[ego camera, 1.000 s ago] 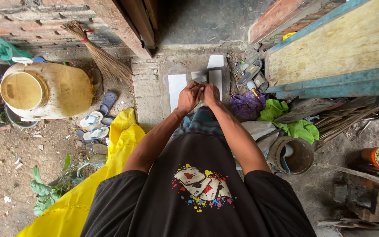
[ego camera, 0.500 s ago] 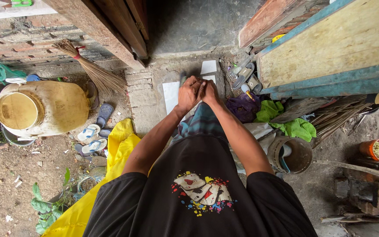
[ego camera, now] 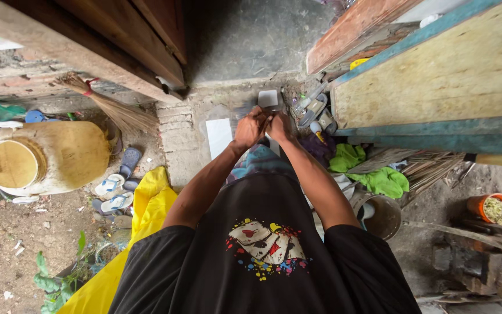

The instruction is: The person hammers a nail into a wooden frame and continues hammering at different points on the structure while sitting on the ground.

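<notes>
whatever the hands [ego camera: 264, 125] pinch too small to tell, fingers overlapping

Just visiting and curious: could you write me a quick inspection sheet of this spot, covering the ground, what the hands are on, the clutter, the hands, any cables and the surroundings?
Surface: bare concrete step and dirt ground.
Things in hand: the left hand and right hand meet in front of the body; what they hold is too small to tell.
Clutter: white sheet, green cloth, sandals, yellow tarp, metal bucket, orange tub.
Hands: close together, fingers curled, touching each other.
Cables: nothing seen.
Surroundings: broom, big yellowish jug on its side, wooden door, wooden panel with a blue edge.
</notes>
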